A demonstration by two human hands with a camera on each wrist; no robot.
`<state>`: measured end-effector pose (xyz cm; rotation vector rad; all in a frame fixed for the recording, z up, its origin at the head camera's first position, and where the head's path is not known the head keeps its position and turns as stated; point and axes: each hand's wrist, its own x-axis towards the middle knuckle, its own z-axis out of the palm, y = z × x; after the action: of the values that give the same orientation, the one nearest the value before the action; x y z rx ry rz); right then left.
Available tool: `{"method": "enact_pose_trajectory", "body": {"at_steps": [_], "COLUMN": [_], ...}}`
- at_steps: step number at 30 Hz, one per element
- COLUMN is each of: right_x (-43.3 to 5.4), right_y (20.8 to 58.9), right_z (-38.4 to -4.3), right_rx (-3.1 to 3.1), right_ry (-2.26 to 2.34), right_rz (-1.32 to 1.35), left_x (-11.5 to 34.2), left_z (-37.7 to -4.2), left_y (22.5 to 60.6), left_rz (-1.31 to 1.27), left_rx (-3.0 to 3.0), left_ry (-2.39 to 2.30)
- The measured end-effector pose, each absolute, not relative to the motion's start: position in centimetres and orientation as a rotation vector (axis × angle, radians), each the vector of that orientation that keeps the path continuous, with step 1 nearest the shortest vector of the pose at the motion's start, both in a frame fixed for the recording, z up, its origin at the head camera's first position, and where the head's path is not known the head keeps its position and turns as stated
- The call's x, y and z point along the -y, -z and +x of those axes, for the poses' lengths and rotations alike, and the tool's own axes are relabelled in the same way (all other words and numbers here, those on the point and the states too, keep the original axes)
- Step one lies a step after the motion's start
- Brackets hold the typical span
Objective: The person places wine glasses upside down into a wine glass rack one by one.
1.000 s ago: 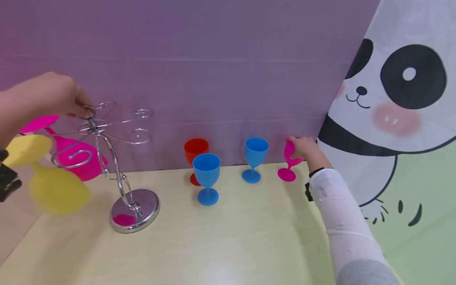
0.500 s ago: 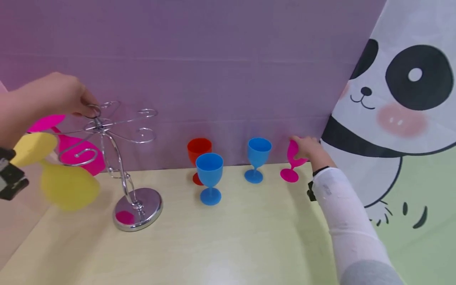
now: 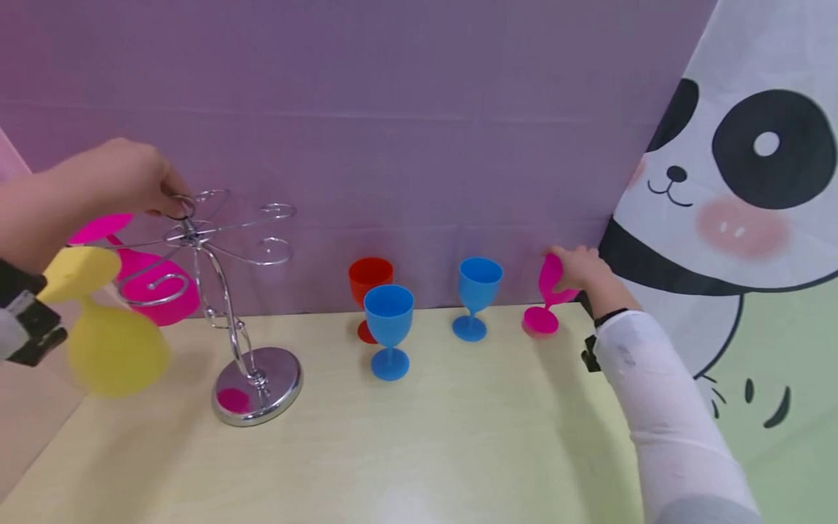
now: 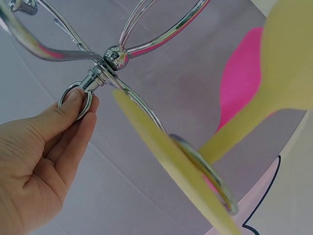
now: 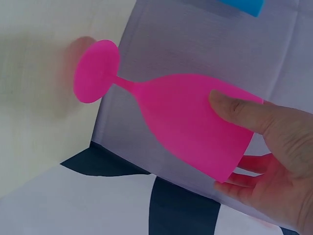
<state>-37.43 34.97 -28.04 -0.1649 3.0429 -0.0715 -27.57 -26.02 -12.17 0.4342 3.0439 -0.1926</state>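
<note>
Two hands busy, well apart: L hand [image 3: 134, 175] on the chrome rack [image 3: 275, 393], R hand [image 3: 583, 269] far to rack's right w/ the held pink goblet [image 5: 190, 117]. Key relation: bowl sits btwn R thumb + fingers, which curl part-way round it by the rim, thumb on one wall, rest across from it; stem + base run down from fingers twd tabletop [image 3: 406, 451]. Long axis near upright, rim leaning a bit away from rack. Base on or just above tabletop, can't tell which. R hand is the near one by far.

L thumb + index pinch the ring [image 4: 89, 104] at rack's top, other fingers loosely bent.

Containers: at rack's left, yellow goblet [image 3: 118, 353] hangs mouth down, stem in a wire curl; another pink goblet [image 3: 180, 309] hangs base up just behind it. Rack's right curls bear no goblet. On tabletop right of rack, mouths up: red goblet [image 3: 369, 276], front blue goblet [image 3: 389, 313] partly hiding it, then rear blue goblet [image 3: 480, 284]. No contents visible in those 3; held one's inside is hidden.
</note>
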Motion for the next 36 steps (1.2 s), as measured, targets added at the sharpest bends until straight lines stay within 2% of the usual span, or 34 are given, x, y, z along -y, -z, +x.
{"method": "enact_pose_trajectory", "body": {"at_steps": [16,25,36], "right_x": [-36.6,-35.6,-34.0], "right_y": [24.0,21.4,18.5], "right_z": [-34.4,-31.2,-27.7], "right_rx": [-3.166,-3.280,-3.489], "right_ry": [0.147,0.170,0.202], "right_rz": [-0.258,-0.365,-0.541], "left_x": [25.6,26.0,24.9], "left_z": [-27.4,-27.2,-25.0], "left_y": [12.5,12.7,11.6], "left_rz": [0.451,0.457,0.313], "left_rx": [-3.076,-3.081,-3.206], "left_ry": [0.141,0.119,-0.139]}}
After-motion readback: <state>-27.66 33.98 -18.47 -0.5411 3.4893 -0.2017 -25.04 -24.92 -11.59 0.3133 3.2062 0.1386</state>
